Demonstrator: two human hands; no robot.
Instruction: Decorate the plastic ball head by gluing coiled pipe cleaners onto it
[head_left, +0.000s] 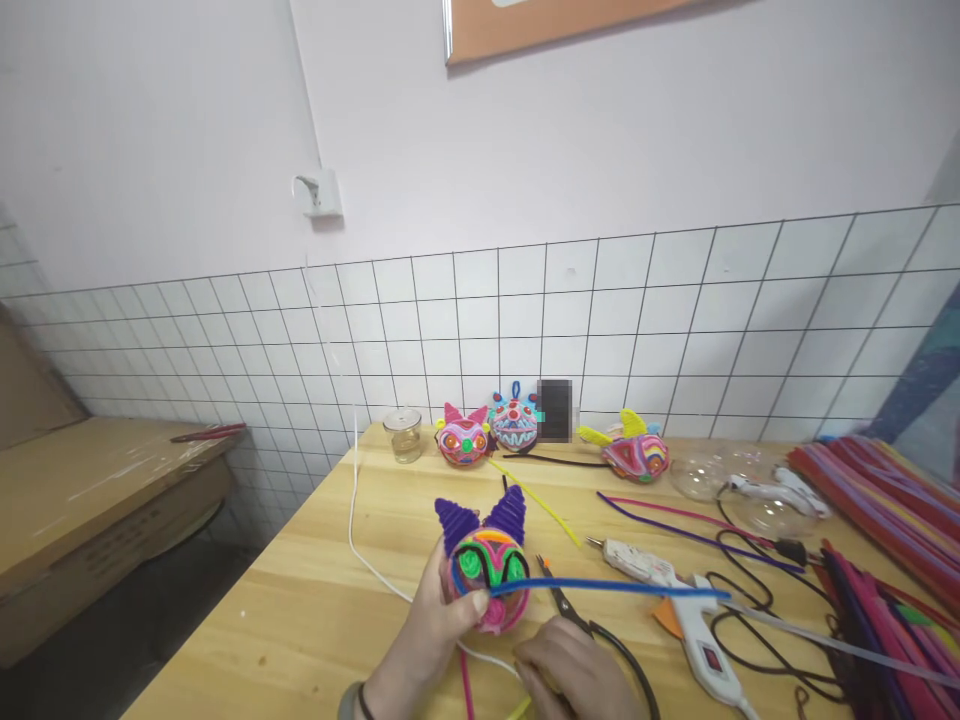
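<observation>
My left hand (436,605) is gripping the purple-eared cat ball (491,560) in the near middle, maybe so the blue fuzzy stick (615,586) isn't slipping. My right hand (574,672) is lying curled by the scissors (564,606), hiding its inside, so I can't tell if it's holding anything.

So the left hand (435,615) has a purple-eared critter ball (491,560) gripped, thumb at the end of a blue pipe cleaner (600,584) that sticks out right, across a white glue gun (699,635). Right hand (577,672) is curled low, just by some black scissors (568,610) on the wooden counter (300,600). Toward the back there's a pink-eared critter (463,442), a blue toothy one (515,425), a stripy fish-looking thing (637,456), plus a glass jar (406,440).
</observation>
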